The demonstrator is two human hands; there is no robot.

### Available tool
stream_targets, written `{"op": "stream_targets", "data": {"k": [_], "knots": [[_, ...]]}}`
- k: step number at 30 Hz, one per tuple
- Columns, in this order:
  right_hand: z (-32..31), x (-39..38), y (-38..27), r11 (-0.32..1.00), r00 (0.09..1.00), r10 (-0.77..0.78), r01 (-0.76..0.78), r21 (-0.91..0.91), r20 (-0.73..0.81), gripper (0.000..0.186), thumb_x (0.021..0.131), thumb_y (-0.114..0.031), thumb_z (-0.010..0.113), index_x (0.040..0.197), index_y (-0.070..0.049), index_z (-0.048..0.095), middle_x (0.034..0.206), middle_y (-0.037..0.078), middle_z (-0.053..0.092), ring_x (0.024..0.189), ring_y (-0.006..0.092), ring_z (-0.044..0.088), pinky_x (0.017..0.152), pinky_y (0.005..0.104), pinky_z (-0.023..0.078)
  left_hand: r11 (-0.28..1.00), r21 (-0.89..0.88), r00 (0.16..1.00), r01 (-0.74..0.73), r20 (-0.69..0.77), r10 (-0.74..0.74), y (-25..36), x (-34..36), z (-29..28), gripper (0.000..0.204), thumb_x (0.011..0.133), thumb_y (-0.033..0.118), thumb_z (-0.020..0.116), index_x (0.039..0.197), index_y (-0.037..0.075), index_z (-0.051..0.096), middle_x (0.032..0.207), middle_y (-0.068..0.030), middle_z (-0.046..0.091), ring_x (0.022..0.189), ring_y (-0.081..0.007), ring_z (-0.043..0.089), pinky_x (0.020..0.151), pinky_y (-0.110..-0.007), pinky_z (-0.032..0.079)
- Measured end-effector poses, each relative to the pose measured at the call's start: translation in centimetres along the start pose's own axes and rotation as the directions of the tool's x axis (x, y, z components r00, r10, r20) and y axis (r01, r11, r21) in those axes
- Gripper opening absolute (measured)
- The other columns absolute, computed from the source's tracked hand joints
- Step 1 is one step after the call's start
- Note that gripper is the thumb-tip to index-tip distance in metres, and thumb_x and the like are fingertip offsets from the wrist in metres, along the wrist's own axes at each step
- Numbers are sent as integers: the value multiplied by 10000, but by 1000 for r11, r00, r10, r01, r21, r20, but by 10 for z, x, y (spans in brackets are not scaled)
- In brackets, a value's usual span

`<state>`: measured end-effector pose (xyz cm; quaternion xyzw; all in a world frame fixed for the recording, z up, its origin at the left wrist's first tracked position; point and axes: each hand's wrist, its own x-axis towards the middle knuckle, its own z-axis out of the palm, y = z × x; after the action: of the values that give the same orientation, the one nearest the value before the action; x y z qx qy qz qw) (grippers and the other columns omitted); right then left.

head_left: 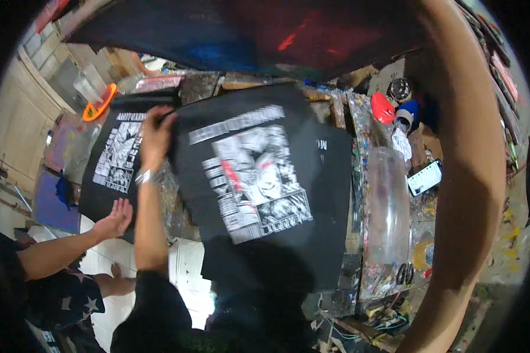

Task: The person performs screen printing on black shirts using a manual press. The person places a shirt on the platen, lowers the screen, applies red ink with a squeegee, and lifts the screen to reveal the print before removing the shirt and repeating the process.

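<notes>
A black fabric panel with a white, grey and red print (262, 176) lies flat before me. My left hand (156, 134), slightly blurred, is at its upper left edge, fingers curled over the cloth. A second black printed panel (91, 191) lies just left of that hand. Above, a large dark framed screen with blue and red patches (241, 41) is tilted up over the far end. My right forearm (468, 153) rises along the right side toward the screen's edge; the hand itself is out of the picture.
A co-worker's hand (116, 220) is open beside the left panel. An orange tray (100, 103) stands at far left. Along the right of the stained bench are a clear plastic cylinder (388, 206), a phone (424, 177), a tape roll (421, 255), scissors (405, 273) and a red lid (383, 108).
</notes>
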<state>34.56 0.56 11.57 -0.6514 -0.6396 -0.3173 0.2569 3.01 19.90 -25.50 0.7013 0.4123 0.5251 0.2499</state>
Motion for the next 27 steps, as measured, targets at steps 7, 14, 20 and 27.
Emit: {"op": "stream_targets", "data": {"k": [7, 14, 20, 27], "knots": [[2, 5, -26, 999, 999, 27, -26, -27, 25, 888, 876, -810, 540, 1050, 31, 766, 1149, 277, 726, 1090, 448, 698, 935, 509, 550, 167, 986, 802, -28, -77, 592, 52, -20, -237, 417, 902, 59, 697, 1308, 24, 607, 1239, -202, 669, 1142, -348, 630, 1000, -434, 484], [-18, -12, -30, 997, 997, 66, -68, 42, 43, 865, 890, -784, 540, 964, 47, 771, 1051, 293, 737, 1041, 460, 707, 913, 516, 553, 787, -215, 419, -579, 750, 513, 245, -267, 113, 567, 950, 338, 653, 1455, 119, 520, 1530, -124, 505, 1474, -323, 422, 1200, -556, 331], [-9, -19, -17, 997, 995, 61, -65, 43, 82, 860, 895, -773, 540, 1001, 50, 768, 1065, 292, 736, 1050, 456, 707, 915, 510, 555, 848, -178, 439, -499, 791, 425, 178, -297, 104, 521, 938, 433, 692, 1364, 137, 640, 1369, -81, 648, 1407, -289, 504, 1196, -624, 284], [3, 14, -9, 1000, 999, -2, 1, 16, 54, 873, 883, -796, 539, 1159, 5, 749, 1241, 272, 698, 1190, 439, 659, 1021, 499, 510, 758, 325, 542, -565, 839, 44, 76, -219, -22, 822, 855, 597, 715, 1527, 169, 511, 1633, -141, 403, 1543, -332, 312, 1223, -659, 168]]}}
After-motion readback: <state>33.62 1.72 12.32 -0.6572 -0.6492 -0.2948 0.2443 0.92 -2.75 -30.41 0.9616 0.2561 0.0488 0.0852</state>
